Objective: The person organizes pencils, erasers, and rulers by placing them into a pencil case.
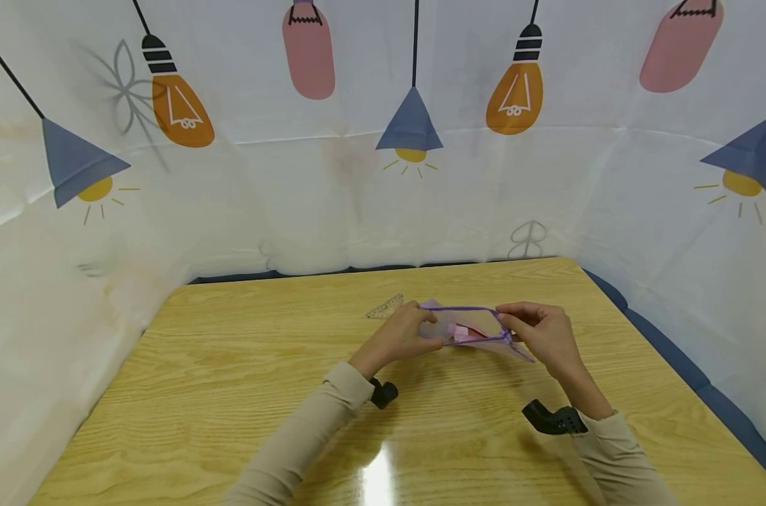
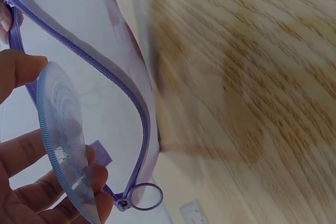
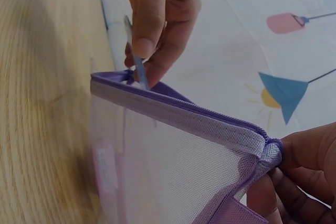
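A see-through mesh pouch (image 3: 173, 156) with a purple zip stands unzipped, its mouth spread wide. My right hand (image 1: 544, 337) pinches one end of it by the zip corner. In the left wrist view my left hand (image 2: 31, 177) holds a clear protractor (image 2: 65, 129) with blue markings, thumb on one end and fingers behind. The protractor is at the pouch's mouth, its lower edge dipping past the zip in the right wrist view. A pink item (image 1: 462, 333) shows inside the pouch. The ring-shaped zip pull (image 2: 147, 196) hangs at the end near my left hand.
Behind my left hand, a clear triangular set square (image 1: 386, 307) lies on the wood-grain table (image 1: 244, 365). A white curtain (image 1: 282, 197) printed with lamps and bulbs hangs around the table's far and side edges.
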Action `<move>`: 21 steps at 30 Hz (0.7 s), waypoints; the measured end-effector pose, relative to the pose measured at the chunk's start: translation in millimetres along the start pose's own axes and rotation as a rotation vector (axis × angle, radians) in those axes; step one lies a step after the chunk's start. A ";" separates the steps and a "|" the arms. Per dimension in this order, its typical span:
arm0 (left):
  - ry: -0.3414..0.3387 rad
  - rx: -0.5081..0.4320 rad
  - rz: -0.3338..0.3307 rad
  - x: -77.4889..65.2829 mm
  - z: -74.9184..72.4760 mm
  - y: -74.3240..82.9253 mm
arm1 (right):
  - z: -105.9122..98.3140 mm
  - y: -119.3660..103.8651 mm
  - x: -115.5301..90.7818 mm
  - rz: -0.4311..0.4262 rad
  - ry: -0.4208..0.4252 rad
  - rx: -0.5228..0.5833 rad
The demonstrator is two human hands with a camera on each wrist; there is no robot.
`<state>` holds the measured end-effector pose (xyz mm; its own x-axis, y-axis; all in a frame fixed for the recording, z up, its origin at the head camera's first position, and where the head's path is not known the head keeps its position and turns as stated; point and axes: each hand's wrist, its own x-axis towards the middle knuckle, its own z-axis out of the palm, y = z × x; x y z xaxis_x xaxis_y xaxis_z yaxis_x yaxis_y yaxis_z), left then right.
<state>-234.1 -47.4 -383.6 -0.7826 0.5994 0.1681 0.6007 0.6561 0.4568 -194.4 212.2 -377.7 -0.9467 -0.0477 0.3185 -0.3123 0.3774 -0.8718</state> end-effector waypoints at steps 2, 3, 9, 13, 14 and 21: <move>0.003 -0.011 -0.001 1.1 1.2 -0.1 | -0.1 0.0 0.0 0.000 0.001 0.002; 0.004 -0.015 -0.001 1.8 1.7 -0.2 | -0.1 -0.1 0.0 0.000 0.002 0.003; -0.009 -0.036 0.007 5.9 4.6 0.1 | 0.5 -0.3 -0.2 0.002 -0.002 0.020; -0.014 -0.033 0.012 8.8 6.2 1.4 | 0.5 -0.1 -0.7 0.002 -0.004 0.024; -0.015 -0.032 0.013 9.4 6.5 1.6 | 0.4 0.0 -0.8 0.002 -0.004 0.024; -0.027 -0.040 0.018 12.2 8.8 1.7 | 0.3 -0.1 -1.3 0.001 -0.005 0.023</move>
<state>-241.2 -34.9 -388.5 -0.7663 0.6239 0.1533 0.6076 0.6263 0.4884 -193.2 212.0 -378.2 -0.9474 -0.0523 0.3159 -0.3132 0.3558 -0.8805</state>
